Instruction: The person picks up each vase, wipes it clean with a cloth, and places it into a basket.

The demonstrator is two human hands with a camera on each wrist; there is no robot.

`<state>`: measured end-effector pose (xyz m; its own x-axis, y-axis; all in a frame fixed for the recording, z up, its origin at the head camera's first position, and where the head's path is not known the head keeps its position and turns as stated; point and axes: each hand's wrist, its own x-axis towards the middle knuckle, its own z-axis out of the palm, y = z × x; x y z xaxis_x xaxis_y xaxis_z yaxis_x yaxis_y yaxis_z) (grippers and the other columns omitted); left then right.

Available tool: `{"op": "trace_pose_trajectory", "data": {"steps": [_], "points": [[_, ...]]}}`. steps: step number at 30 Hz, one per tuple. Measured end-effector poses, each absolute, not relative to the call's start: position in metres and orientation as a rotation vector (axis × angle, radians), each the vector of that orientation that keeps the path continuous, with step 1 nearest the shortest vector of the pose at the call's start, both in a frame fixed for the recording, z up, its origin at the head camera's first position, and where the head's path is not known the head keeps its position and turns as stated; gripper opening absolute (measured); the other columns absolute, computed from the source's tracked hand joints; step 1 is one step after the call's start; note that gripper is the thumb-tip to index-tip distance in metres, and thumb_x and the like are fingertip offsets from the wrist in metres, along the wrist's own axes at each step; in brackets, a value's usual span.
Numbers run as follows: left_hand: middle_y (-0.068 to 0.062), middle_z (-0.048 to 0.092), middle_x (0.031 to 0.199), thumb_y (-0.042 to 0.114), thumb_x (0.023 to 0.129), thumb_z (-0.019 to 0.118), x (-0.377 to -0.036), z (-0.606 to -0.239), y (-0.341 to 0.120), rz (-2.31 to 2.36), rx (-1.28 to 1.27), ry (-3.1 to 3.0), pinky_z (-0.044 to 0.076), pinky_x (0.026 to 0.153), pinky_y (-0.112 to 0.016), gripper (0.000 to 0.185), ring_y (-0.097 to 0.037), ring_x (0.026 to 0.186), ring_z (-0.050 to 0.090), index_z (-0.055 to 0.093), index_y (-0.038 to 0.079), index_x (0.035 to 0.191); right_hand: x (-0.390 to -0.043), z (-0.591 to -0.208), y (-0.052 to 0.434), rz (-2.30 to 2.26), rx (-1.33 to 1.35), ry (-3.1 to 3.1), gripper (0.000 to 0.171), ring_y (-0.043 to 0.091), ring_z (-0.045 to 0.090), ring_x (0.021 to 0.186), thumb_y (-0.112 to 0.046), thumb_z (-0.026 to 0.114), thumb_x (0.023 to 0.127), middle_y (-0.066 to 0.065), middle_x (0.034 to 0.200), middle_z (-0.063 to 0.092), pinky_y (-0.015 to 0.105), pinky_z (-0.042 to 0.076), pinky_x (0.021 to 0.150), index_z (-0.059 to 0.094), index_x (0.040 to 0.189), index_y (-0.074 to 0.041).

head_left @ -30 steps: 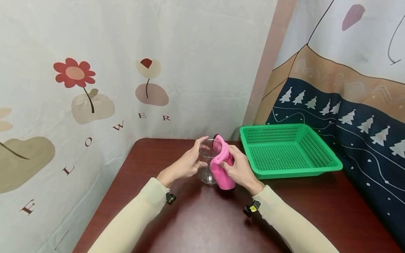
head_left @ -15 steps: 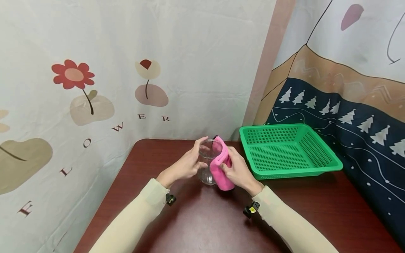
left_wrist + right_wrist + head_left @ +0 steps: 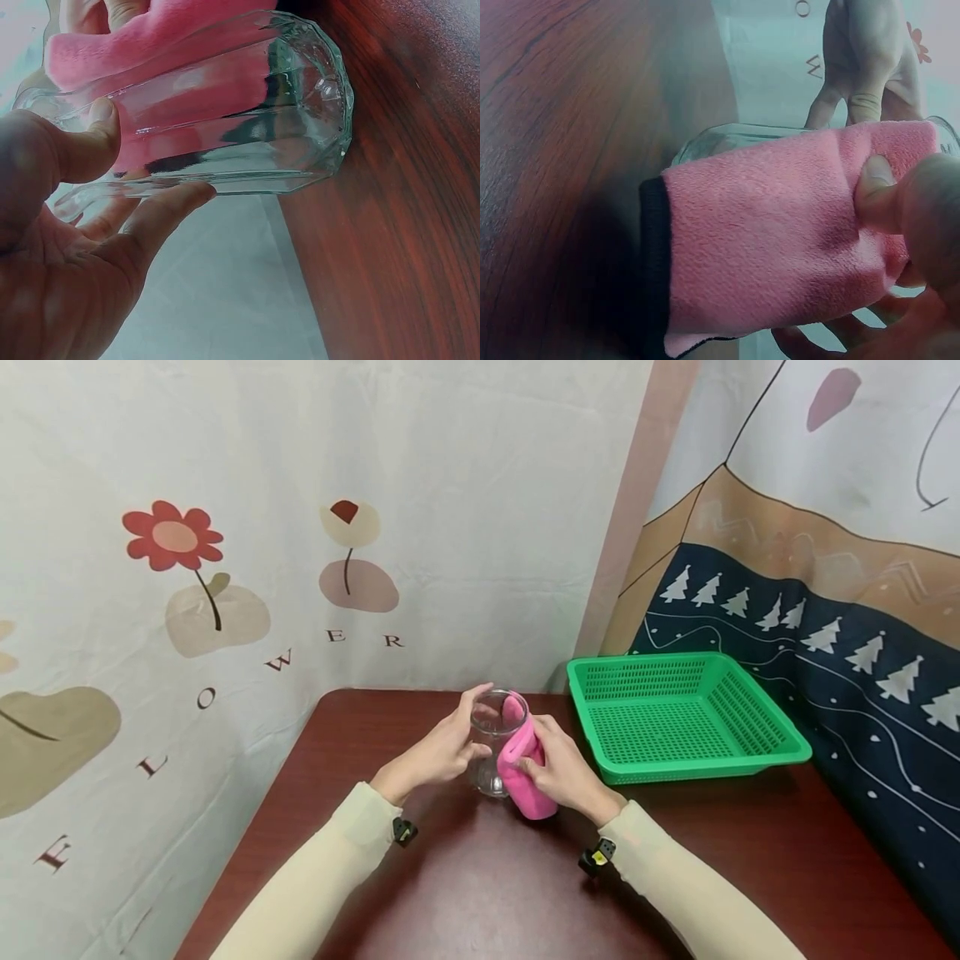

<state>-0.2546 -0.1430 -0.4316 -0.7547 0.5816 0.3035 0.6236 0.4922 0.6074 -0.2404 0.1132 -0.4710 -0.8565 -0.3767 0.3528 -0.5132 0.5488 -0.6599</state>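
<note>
A clear glass vase [image 3: 489, 777] with flat-panelled sides stands slightly tilted over the table, its mouth up. My left hand [image 3: 438, 747] holds it from the left, thumb and fingers spread round the upper side; in the left wrist view the thick base [image 3: 326, 101] shows. On the vase's right side my right hand [image 3: 567, 770] grips a folded pink cloth [image 3: 531, 789] with black edging, thumb on the near face. The cloth lies against the outer glass, seen pink through it in the left wrist view. Most right-hand fingers are hidden behind the cloth [image 3: 757, 232].
A green plastic basket [image 3: 611, 775] with slotted walls stands right of the hands at the back of the dark reddish wooden table [image 3: 487, 893]. Behind the table hangs a pale printed curtain [image 3: 480, 527]; a dark tree-patterned one [image 3: 757, 660] is at the right.
The cloth has slid a little downward along the vase, and its upper black edge has dropped out of sight in the head view. My left hand stays in place.
</note>
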Motion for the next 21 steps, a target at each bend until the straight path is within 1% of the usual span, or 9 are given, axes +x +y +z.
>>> {"op": "trace_pose_trajectory", "data": {"steps": [4, 8, 15, 18, 21], "points": [[-0.027, 0.068, 0.151, -0.006, 0.105, 0.078, -0.255, -0.431, -0.143, -1.129, -1.073, -2.677, 0.06, 0.118, -0.057, 0.097, -0.04, 0.138, 0.073, 0.014, -0.001, 0.178, -0.24, -0.473, 0.115, 1.164, 0.755, -2.65, 0.07, 0.034, 0.07, 0.134, -0.005, 0.09, 0.1, 0.023, 0.151, 0.068, 0.054, 0.063, 0.115, 0.062, 0.164, 0.0], [-0.027, 0.067, 0.152, -0.004, 0.106, 0.079, -0.256, -0.429, -0.143, -1.124, -1.054, -2.694, 0.059, 0.118, -0.057, 0.098, -0.04, 0.14, 0.071, 0.014, 0.0, 0.179, -0.241, -0.476, 0.116, 1.131, 0.756, -2.688, 0.068, 0.036, 0.07, 0.135, -0.002, 0.088, 0.099, 0.024, 0.152, 0.068, 0.055, 0.063, 0.115, 0.063, 0.162, 0.002], [-0.029, 0.066, 0.153, -0.006, 0.105, 0.079, -0.257, -0.428, -0.142, -1.135, -1.051, -2.701, 0.058, 0.123, -0.06, 0.099, -0.043, 0.142, 0.071, 0.013, -0.001, 0.179, -0.242, -0.484, 0.122, 1.026, 0.755, -2.786, 0.067, 0.038, 0.072, 0.138, 0.0, 0.085, 0.098, 0.025, 0.15, 0.069, 0.054, 0.062, 0.118, 0.063, 0.162, 0.004], [-0.028, 0.065, 0.153, -0.006, 0.105, 0.078, -0.256, -0.429, -0.142, -1.136, -1.05, -2.71, 0.058, 0.123, -0.06, 0.099, -0.043, 0.142, 0.071, 0.012, -0.001, 0.178, -0.242, -0.489, 0.124, 0.997, 0.767, -2.809, 0.067, 0.038, 0.073, 0.136, 0.002, 0.084, 0.096, 0.025, 0.148, 0.07, 0.055, 0.062, 0.116, 0.064, 0.16, 0.006], [-0.028, 0.065, 0.154, -0.006, 0.105, 0.078, -0.255, -0.429, -0.142, -1.134, -1.041, -2.719, 0.058, 0.123, -0.06, 0.099, -0.043, 0.144, 0.07, 0.012, 0.0, 0.179, -0.243, -0.493, 0.125, 0.959, 0.774, -2.828, 0.062, 0.039, 0.074, 0.132, 0.003, 0.084, 0.093, 0.025, 0.144, 0.072, 0.056, 0.063, 0.114, 0.068, 0.154, 0.007]]}}
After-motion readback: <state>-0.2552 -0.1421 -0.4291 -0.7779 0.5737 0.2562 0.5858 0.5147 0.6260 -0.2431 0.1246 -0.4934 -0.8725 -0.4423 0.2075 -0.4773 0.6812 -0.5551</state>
